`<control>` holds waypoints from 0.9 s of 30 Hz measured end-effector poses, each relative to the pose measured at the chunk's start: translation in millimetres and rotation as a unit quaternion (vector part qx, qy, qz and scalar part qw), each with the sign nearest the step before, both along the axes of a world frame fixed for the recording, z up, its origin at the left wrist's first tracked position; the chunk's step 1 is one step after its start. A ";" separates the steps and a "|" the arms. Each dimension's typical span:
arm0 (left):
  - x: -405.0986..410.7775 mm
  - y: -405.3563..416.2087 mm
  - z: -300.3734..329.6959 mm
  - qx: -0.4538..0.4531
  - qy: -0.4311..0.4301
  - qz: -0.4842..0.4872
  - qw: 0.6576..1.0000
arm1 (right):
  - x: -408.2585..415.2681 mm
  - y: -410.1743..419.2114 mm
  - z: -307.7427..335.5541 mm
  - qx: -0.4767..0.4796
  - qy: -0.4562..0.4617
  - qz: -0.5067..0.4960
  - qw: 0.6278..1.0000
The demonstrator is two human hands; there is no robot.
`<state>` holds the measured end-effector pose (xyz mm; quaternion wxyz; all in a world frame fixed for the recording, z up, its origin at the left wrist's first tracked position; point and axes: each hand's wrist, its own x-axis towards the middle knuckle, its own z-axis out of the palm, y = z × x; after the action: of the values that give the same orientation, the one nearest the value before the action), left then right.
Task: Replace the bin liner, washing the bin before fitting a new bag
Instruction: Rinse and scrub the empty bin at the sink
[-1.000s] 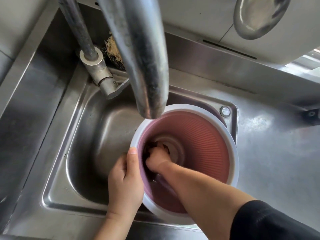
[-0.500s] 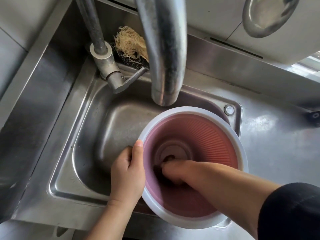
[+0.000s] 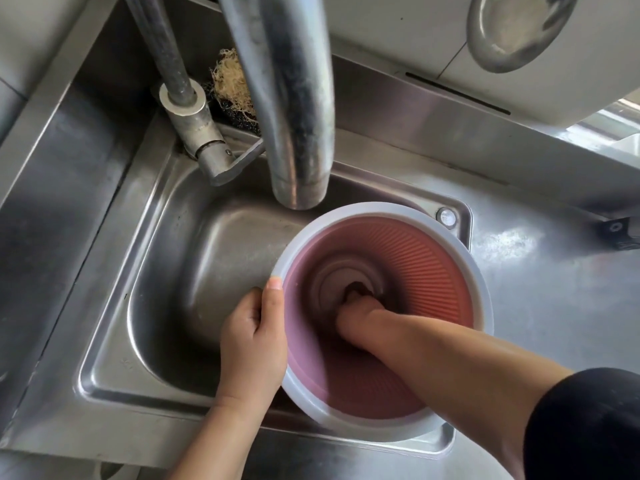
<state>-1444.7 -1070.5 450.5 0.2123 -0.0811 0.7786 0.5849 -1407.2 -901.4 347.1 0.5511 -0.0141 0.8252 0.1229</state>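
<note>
Bin washing in a stainless steel sink [image 3: 114,265], both hands at work.

Left hand [image 3: 251,344] clasps the white rim of the pink ribbed bin [image 3: 426,258], thumb hooked over the edge and fingers wrapped on the outer wall. The bin stands in the right part of the basin, just below the faucet spout [image 3: 294,133], with a fibrous scrubber [image 3: 228,81] behind the tap. Right hand [image 3: 360,306] reaches down to the bin's floor; it seems bunched, but whether it holds anything cannot be told.
</note>
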 end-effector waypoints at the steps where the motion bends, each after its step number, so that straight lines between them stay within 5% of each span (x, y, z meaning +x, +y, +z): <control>1: -1.6 0.2 1.1 0.000 0.008 -0.003 1.000 | -2.2 0.4 -1.5 -0.006 0.020 -0.003 1.000; 10: -20.6 -2.2 7.3 -0.020 0.004 0.004 1.000 | -43.8 -2.4 -15.0 -0.111 0.211 -0.118 0.964; 17: -21.5 -1.3 7.6 -0.033 -0.001 0.009 0.999 | -38.8 -3.4 -31.0 -0.101 0.174 -0.073 0.977; 22: -12.8 5.4 7.0 -0.022 -0.013 0.034 0.999 | -34.4 -3.9 -26.5 0.047 0.101 -0.211 0.971; 27: -10.9 11.9 7.9 -0.019 -0.007 0.018 1.000 | -20.6 -7.8 -9.3 -0.049 0.058 -0.189 0.979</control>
<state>-1455.6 -1058.6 458.4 0.2053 -0.1033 0.7863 0.5735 -1427.8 -909.2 337.8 0.5140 0.1227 0.8486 -0.0234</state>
